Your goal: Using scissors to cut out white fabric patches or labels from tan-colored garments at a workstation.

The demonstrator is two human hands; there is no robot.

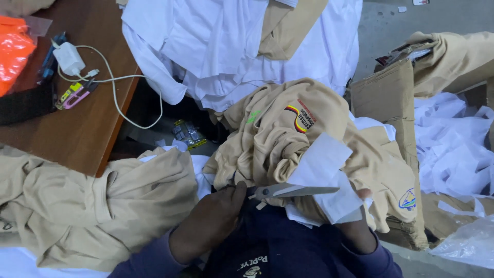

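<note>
The left hand (213, 219) has its fingers closed around the handles of the scissors (288, 191). The blades point away from it to the right, lying almost flat, and they look nearly shut on the white backing sheet (321, 164). The right hand (360, 226) is mostly hidden under the tan shirt (278, 128), so I cannot tell how its fingers sit; only a fingertip peeks out near the blade tip. The white sheet sits on the shirt, between both hands, touching the blades. The right hand is nearer to it.
</note>
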